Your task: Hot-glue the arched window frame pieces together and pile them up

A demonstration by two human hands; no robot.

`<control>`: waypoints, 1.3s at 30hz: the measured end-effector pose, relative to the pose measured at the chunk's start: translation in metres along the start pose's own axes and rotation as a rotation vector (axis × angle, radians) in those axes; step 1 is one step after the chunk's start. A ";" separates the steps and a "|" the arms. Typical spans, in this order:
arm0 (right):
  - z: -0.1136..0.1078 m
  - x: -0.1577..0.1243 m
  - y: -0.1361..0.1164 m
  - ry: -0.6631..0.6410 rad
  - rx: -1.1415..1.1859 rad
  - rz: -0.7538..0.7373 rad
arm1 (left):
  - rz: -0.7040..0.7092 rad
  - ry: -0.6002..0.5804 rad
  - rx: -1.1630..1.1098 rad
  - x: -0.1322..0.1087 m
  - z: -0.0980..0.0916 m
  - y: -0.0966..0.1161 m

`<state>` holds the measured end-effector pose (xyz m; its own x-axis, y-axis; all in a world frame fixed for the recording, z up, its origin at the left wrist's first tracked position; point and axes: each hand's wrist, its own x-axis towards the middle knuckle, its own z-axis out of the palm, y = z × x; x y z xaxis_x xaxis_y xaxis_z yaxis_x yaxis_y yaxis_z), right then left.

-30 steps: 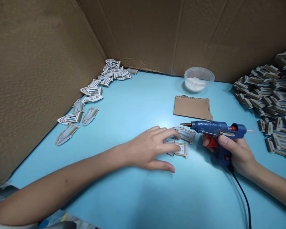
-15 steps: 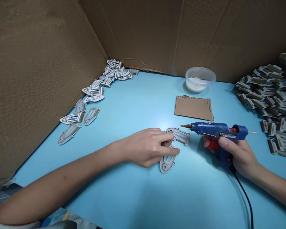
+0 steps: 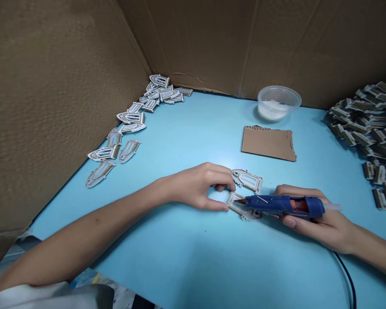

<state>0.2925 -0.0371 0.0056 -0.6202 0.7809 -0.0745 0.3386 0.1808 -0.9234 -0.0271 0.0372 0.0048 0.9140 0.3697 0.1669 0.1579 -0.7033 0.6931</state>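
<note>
My right hand is wrapped round a blue hot glue gun, held low with its brown nozzle pointing left. The nozzle tip is over a small arched window-shaped piece lying on the blue table; whether it touches cannot be made out. Thumb and fingers of my left hand grip the straight end of that piece from both sides. The gun partly hides its arched end. Just behind lies a second window-shaped piece, face to the table unclear, close to my left fingertips.
A rectangle of cardboard lies farther back, before a clear plastic tub with white material inside. Similar pieces form a loose row at left and a large heap at right. Cardboard walls stand behind and left. The gun's black cord trails toward the front.
My right hand has brought the glue gun left and down over the nearer piece. That piece has been turned, its straight end now toward my left hand, whose thumb and fingers have spread around it.
</note>
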 end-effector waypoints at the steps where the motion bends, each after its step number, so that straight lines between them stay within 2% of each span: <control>1: 0.000 0.001 -0.001 -0.001 -0.046 -0.019 | -0.002 0.002 -0.004 0.000 0.001 0.000; 9: 0.000 0.001 0.001 0.009 -0.176 -0.019 | 0.000 0.013 -0.024 0.001 0.001 -0.002; 21: 0.002 0.001 -0.001 -0.016 -0.212 0.001 | -0.040 0.016 -0.058 0.002 0.003 -0.001; 27: 0.004 0.000 -0.004 0.024 -0.254 0.052 | -0.046 0.036 -0.072 0.002 0.005 -0.001; 39: 0.005 -0.002 -0.003 0.031 -0.258 0.030 | -0.048 0.043 -0.085 0.002 0.006 -0.002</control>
<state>0.2893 -0.0414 0.0065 -0.5867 0.8053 -0.0853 0.5279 0.3005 -0.7944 -0.0237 0.0357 -0.0004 0.8892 0.4285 0.1606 0.1670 -0.6308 0.7578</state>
